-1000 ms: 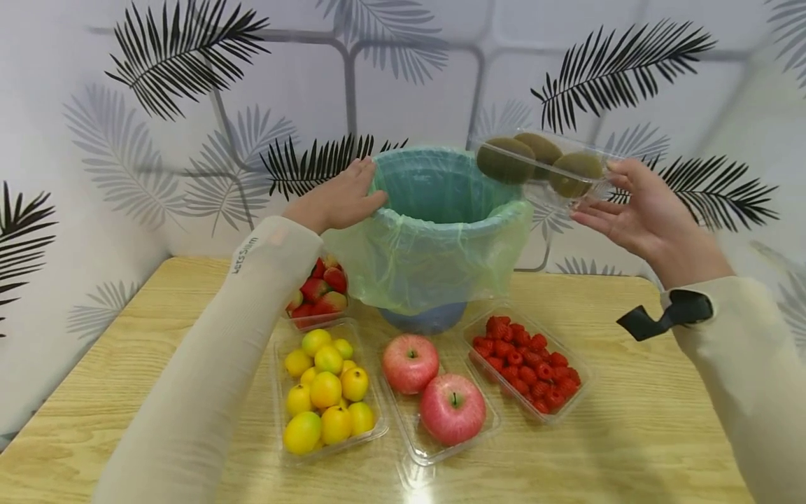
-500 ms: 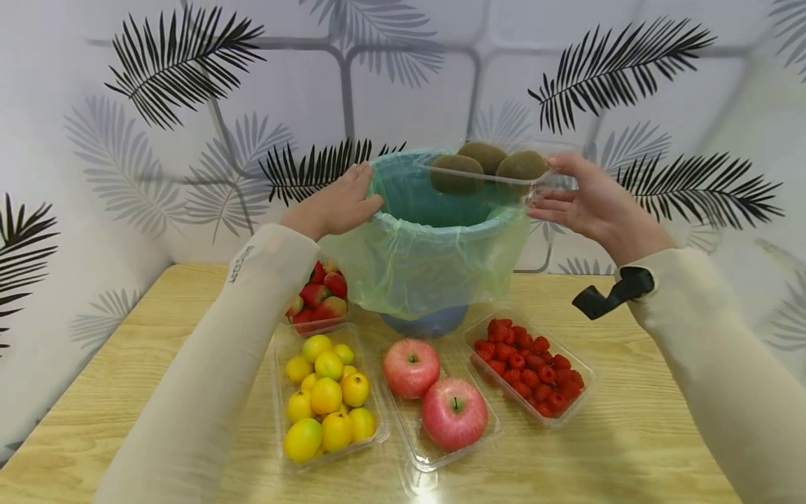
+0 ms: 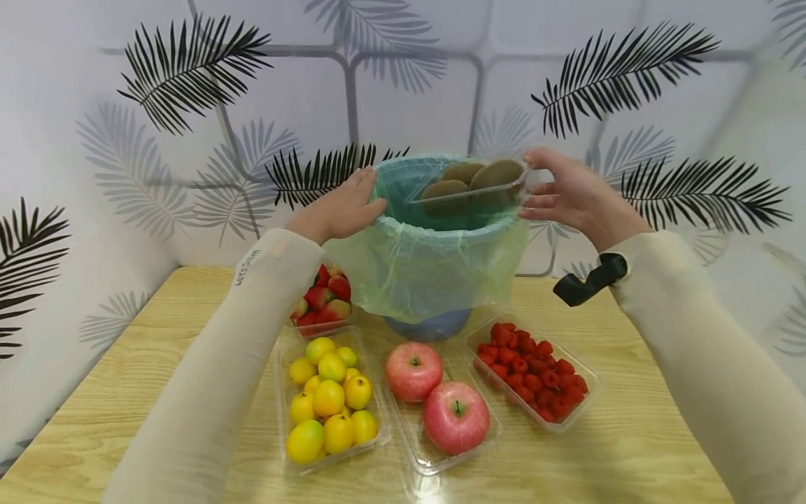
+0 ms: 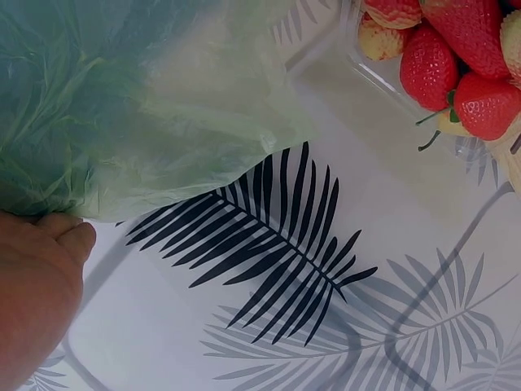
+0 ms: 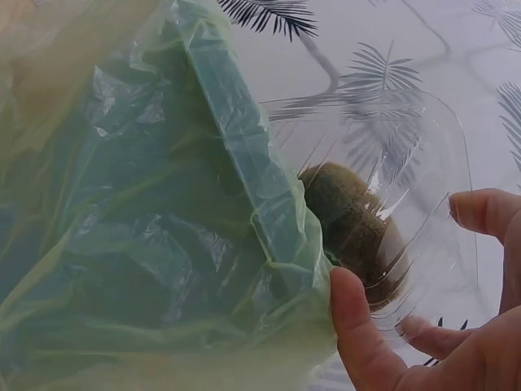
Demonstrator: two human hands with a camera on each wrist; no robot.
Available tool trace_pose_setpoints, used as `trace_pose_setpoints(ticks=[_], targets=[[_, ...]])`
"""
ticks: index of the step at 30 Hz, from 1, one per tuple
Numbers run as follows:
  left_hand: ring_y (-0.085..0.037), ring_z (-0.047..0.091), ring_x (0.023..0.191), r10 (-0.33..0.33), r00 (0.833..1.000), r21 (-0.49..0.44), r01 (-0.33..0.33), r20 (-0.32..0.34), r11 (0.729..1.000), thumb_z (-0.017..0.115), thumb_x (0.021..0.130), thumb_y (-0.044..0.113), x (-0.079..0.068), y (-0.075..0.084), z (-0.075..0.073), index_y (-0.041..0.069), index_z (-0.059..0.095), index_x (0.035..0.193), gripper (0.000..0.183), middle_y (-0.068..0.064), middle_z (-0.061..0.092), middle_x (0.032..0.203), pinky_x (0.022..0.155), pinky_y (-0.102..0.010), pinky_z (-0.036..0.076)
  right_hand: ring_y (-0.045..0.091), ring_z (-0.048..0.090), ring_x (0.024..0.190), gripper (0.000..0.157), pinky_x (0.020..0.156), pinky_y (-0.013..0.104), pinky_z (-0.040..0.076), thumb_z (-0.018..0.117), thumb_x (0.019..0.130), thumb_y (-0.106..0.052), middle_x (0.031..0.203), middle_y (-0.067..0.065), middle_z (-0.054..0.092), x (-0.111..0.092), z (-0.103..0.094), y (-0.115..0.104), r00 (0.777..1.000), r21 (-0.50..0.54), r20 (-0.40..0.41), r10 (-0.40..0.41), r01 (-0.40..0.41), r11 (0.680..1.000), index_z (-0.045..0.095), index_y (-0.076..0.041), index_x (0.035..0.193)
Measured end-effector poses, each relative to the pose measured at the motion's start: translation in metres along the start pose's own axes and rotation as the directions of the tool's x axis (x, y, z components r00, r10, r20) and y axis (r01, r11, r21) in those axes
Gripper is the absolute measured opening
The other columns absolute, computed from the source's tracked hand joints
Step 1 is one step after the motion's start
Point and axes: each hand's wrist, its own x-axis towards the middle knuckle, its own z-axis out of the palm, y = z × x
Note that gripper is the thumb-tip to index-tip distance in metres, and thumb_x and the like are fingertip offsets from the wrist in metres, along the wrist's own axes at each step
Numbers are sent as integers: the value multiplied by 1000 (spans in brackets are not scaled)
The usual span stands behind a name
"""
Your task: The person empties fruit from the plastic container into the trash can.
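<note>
A bin (image 3: 434,327) with a blue base stands at the back of the table, lined with a thin green plastic bag (image 3: 441,273) folded over its rim. My left hand (image 3: 340,208) rests on the bin's left rim, fingers fairly straight. In my right hand (image 3: 569,196) I grip one end of a clear plastic tray (image 5: 440,142). Three brown kiwis (image 3: 497,176) lie in it, and it tilts down to the left over the bin mouth. The right wrist view shows a kiwi (image 5: 350,224) through the plastic, partly behind the bag-covered rim.
In front of the bin, clear trays hold yellow fruits (image 3: 329,397), two red apples (image 3: 456,418) and raspberries (image 3: 535,374). Strawberries (image 3: 324,301) sit in another tray left of the bin, partly behind my left sleeve. A leaf-patterned wall (image 3: 415,84) stands behind the table.
My right hand has carried the kiwi tray leftward from the bin's right side to over its mouth, lowering its left end. The left hand has stayed on the rim.
</note>
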Motion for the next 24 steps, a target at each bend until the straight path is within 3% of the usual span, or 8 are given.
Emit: trace_pose_setpoints(ticks=[2, 4, 6, 7, 12, 17, 20, 24], targets=[[-26, -11, 148, 3, 1000, 2, -3, -4, 1000, 23, 102, 37, 1, 0, 0, 1, -7, 152, 68, -13, -12, 160, 121, -41, 1, 31, 37, 135, 60, 102, 40, 45, 55, 93, -39, 150, 22, 22, 0, 4, -2, 1000, -69, -11, -29, 29, 997, 28, -25, 145], [-26, -11, 148, 2, 1000, 4, -2, -6, 1000, 23, 102, 37, 1, 0, 0, 1, -7, 152, 68, -13, -12, 160, 121, -40, 1, 22, 58, 104, 48, 85, 34, 55, 56, 93, -38, 121, 15, 46, 0, 8, -4, 998, -142, -18, -66, 63, 988, 39, -20, 134], [-27, -11, 148, 3, 1000, 5, -3, -6, 1000, 23, 102, 36, 0, 0, 0, 1, -7, 152, 68, -14, -12, 160, 121, -40, 1, 14, 55, 74, 36, 68, 28, 55, 55, 93, -38, 94, 4, 44, 0, 12, -5, 993, -226, -34, -109, 99, 969, 46, -17, 121], [-27, -12, 148, 4, 1000, 4, -4, -5, 1000, 23, 102, 37, 0, 0, 0, 1, -7, 152, 68, -14, -12, 160, 121, -40, 1, 12, 52, 65, 32, 65, 28, 55, 55, 93, -38, 88, 4, 42, 1, 14, -5, 991, -253, -46, -122, 107, 961, 48, -17, 117], [-26, -11, 148, 8, 1000, 10, -8, -7, 1000, 22, 102, 36, 1, 0, 0, 1, -7, 152, 68, -13, -11, 160, 121, -40, 1, 13, 49, 76, 45, 64, 27, 54, 54, 93, -41, 106, 5, 40, 5, 23, -7, 986, -419, -67, -151, 110, 901, 44, -15, 128], [-27, -10, 148, 7, 1000, 11, -7, -10, 1000, 22, 102, 36, 1, 1, 0, 1, -6, 152, 67, -14, -10, 160, 121, -40, 1, 16, 50, 83, 62, 62, 27, 53, 55, 92, -41, 130, 9, 39, 8, 31, -6, 984, -542, -25, -176, 135, 830, 34, -13, 144], [-27, -10, 148, 9, 1000, 13, -9, -8, 1000, 22, 102, 35, 1, 1, 0, 0, -6, 152, 67, -14, -10, 160, 121, -40, 1, 16, 49, 84, 63, 59, 27, 51, 54, 91, -40, 130, 11, 42, 9, 34, -5, 981, -590, -4, -195, 155, 792, 33, -14, 146], [-26, -10, 148, 3, 1000, 6, -3, -7, 1000, 22, 102, 36, 1, 1, 0, 1, -6, 152, 67, -13, -11, 160, 121, -40, 1, 17, 48, 85, 65, 60, 29, 52, 53, 91, -39, 117, 11, 48, 8, 38, -5, 974, -646, 20, -226, 185, 741, 32, -15, 147]])
